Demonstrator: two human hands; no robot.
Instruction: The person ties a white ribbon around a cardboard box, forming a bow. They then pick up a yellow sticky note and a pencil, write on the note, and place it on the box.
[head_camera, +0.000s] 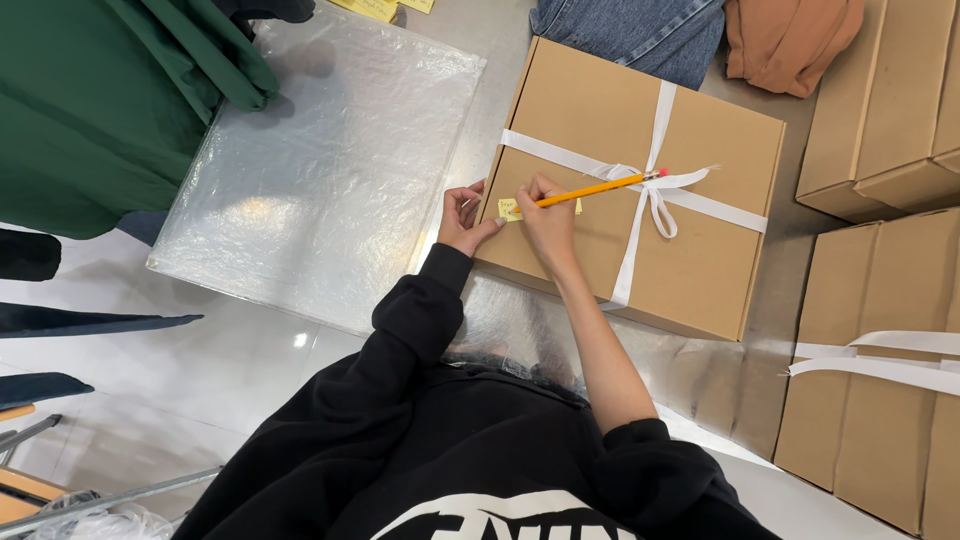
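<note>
- Right hand (547, 222): fingers closed around a yellow pencil (598, 187), its tip on a small yellow note (511, 209).
- Left hand (463, 219): fingers curled narrow, pinning the note's edge.
- Note lay on a ribbon-tied cardboard box (600, 260).

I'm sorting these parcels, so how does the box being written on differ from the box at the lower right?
The middle box has its white ribbon crossed and tied in a bow; the lower-right box shows only ribbon bands, no bow in view. The middle box lies fully in view with a yellow note on it, held by the left hand while the right hand writes; the lower-right box is cut off and untouched. Both are plain brown cardboard.
</note>
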